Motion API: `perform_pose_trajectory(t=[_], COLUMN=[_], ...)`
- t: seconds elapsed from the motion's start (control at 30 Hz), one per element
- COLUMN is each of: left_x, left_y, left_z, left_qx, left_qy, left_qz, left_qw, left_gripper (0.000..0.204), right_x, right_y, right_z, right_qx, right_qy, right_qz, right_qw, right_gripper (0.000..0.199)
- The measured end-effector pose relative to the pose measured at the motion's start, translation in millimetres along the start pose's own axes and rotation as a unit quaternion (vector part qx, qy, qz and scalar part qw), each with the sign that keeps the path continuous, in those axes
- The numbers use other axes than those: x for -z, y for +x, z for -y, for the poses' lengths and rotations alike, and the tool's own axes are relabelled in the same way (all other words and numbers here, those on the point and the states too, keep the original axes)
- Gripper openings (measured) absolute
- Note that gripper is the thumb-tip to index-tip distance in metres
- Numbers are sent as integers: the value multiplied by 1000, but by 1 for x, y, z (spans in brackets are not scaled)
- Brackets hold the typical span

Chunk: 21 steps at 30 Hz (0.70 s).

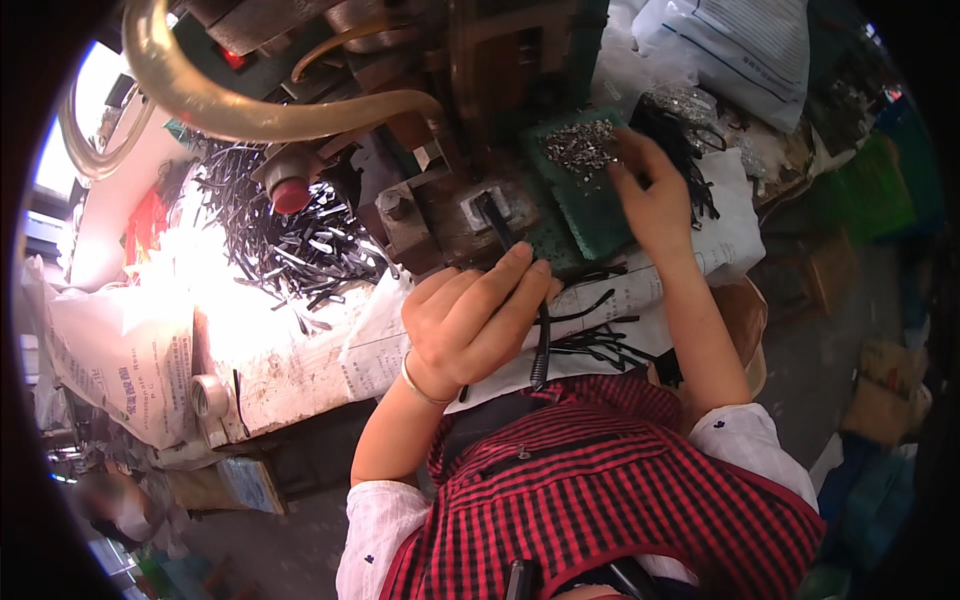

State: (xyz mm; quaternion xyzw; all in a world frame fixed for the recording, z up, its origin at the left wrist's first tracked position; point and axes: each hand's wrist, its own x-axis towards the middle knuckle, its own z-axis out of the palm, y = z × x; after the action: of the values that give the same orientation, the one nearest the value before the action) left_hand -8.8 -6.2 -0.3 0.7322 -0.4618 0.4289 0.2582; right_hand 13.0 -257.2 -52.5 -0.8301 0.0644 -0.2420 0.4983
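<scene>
My left hand (475, 320) is closed around a slim black eyeglass temple (497, 222), pinching it between thumb and fingers. Its far end rests on a small bright metal fixture (486, 207) of the machine (430, 215). A black ribbed temple end (541, 360) hangs below the hand; whether it belongs to the same piece I cannot tell. To the right, my right hand (655, 205) bends its thumb and fingers together at the edge of a pile of tiny silvery metal parts (580, 145). That pile lies on a green tray (568, 212). What sits between these fingertips is too small to see.
A big heap of black temples (300, 235) lies left of the machine, near a red button (291, 195). More temples (600, 345) lie on white sacking in front of me. A yellowish hose (270, 118) arches overhead. A tape roll (209, 396) sits at the table's left edge.
</scene>
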Motion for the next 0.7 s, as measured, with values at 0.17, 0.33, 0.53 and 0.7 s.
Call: perform_pose_trajectory(t=[0.17,0.33,0.53,0.7], left_x=[1,-4,6,41], left_y=[0,-1,-8,-59], left_z=[0,4,-10,-30], left_qx=[-1,-4,63,165], left_qy=[4,12,-34,-2], left_qz=[4,-13,26,-14], left_qw=[1000,1000,997,986], left_gripper=[25,28,32,29], right_x=[16,10,-12,-7], right_y=[6,-7,-9,-25], right_z=[-14,-13,-23,-11], right_qx=[12,125,179,58], right_qy=[-25,-172,-253,-186], right_qz=[-98,18,37,6], right_qw=[995,977,950,981], right_gripper=[32,13,10,10])
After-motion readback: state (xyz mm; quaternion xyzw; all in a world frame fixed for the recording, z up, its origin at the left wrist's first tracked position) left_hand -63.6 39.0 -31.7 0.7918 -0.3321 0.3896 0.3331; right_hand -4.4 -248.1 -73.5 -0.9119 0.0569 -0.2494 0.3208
